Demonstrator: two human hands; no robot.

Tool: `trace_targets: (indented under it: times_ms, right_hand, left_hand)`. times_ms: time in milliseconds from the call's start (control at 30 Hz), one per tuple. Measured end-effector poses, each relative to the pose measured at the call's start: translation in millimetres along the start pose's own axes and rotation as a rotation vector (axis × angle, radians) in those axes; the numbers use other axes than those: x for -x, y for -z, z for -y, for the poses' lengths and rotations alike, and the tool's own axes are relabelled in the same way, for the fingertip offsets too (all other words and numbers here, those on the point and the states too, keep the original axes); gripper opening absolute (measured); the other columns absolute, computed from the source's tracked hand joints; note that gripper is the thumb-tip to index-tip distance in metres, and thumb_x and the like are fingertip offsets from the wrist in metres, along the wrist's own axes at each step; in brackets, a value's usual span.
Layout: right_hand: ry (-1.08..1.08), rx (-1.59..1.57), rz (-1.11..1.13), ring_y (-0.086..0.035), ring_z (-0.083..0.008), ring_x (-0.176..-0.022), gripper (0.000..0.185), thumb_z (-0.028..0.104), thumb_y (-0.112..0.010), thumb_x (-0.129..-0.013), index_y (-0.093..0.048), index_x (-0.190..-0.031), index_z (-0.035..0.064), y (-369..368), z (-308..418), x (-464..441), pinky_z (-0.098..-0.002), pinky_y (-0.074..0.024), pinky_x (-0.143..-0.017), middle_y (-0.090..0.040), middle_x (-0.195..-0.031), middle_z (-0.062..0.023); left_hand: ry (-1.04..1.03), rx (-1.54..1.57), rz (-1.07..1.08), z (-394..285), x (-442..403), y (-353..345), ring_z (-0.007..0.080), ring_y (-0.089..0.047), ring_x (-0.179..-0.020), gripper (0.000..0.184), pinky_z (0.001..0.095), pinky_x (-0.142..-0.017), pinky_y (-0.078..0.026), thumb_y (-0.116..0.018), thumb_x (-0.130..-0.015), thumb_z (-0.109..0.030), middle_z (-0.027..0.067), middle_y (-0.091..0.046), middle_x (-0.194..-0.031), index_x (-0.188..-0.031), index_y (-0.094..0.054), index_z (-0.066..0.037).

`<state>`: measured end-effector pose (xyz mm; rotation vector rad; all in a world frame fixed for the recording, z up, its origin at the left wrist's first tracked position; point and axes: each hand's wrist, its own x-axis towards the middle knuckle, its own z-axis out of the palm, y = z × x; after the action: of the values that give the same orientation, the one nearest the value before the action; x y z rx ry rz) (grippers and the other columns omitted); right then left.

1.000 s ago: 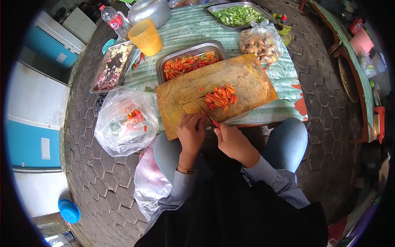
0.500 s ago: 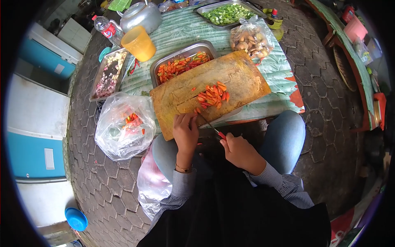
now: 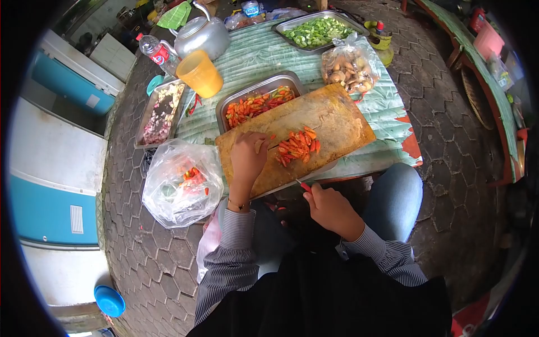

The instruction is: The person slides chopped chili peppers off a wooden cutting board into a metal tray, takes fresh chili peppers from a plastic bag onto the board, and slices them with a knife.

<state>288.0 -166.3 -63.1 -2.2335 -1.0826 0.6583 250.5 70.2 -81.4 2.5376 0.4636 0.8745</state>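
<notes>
My left hand (image 3: 248, 160) is over the left part of the worn wooden cutting board (image 3: 342, 115). Its fingers are bent together near a small red chili piece (image 3: 273, 137) on the wood; what they hold, if anything, is hidden. At the board's near edge, my right hand (image 3: 335, 211) is closed around the red handle of a knife (image 3: 304, 186), its blade pointing up and left. A heap of red and orange chilies (image 3: 298, 146) lies mid-board. Behind the board, a metal tray (image 3: 223, 106) holds more cut chilies.
Left of the board sits a clear plastic bag (image 3: 179, 205) with chilies inside. A tray of chopped onion or garlic (image 3: 178, 101), a yellow cup (image 3: 200, 76), a kettle (image 3: 205, 42) and a bottle (image 3: 157, 53) stand beyond. Farther back are bagged mushrooms (image 3: 351, 70) and a tray of green slices (image 3: 362, 28).
My left hand has moved up from the board's near edge onto its surface. The knife has drawn back from the left fingers toward the near edge. The whole view has shifted slightly.
</notes>
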Motion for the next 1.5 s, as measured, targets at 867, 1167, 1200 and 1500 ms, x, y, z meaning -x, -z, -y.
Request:
trace_targets:
  times_ms: [867,1167,1200,1500]
  right_hand:
    - [0.015,0.038,-0.080,-0.059,-0.0484,-0.073,0.026,0.027,-0.046,-0.096,-0.051,-0.099,0.0011,1.5,-13.5,-0.2,-0.0577,-0.0441,-0.063,-0.060,-0.072,-0.0284]
    - [0.013,0.018,-0.020,-0.060,-0.0461,-0.072,0.027,0.026,-0.046,-0.097,-0.051,-0.103,0.0005,16.6,0.6,6.8,-0.0531,-0.0434,-0.060,-0.060,-0.070,-0.0269]
    - [0.025,0.023,-0.013,-0.059,-0.0460,-0.071,0.026,0.026,-0.046,-0.097,-0.050,-0.101,0.0005,14.9,4.0,7.5,-0.0524,-0.0434,-0.059,-0.059,-0.069,-0.0263]
    - [0.024,0.054,0.090,-0.059,-0.0464,-0.068,0.029,0.030,-0.045,-0.097,-0.046,-0.089,0.0019,-0.6,18.6,8.5,-0.0535,-0.0444,-0.057,-0.058,-0.064,-0.0248]
  left_hand:
    - [0.191,-0.015,-0.060,-37.2,60.5,32.5,0.0300,-0.057,-0.082,0.016,0.0391,-0.076,-0.046,-0.076,-0.073,-0.014,0.0099,-0.061,-0.083,-0.081,-0.067,-0.004]
    - [0.502,-0.285,-0.440,70.8,107.1,111.5,0.0336,-0.064,-0.077,0.014,0.0384,-0.066,-0.051,-0.060,-0.081,-0.002,0.0171,-0.066,-0.092,-0.094,-0.065,-0.001]
    - [0.548,-0.311,-0.330,83.2,113.1,123.5,0.0350,-0.064,-0.075,0.014,0.0395,-0.065,-0.051,-0.058,-0.081,-0.002,0.0181,-0.066,-0.091,-0.094,-0.065,0.000]
    - [0.281,-0.381,-0.107,86.7,149.3,110.5,0.0305,-0.055,-0.094,0.027,0.0411,-0.078,-0.046,-0.074,-0.070,-0.013,0.0092,-0.062,-0.095,-0.095,-0.066,-0.005]
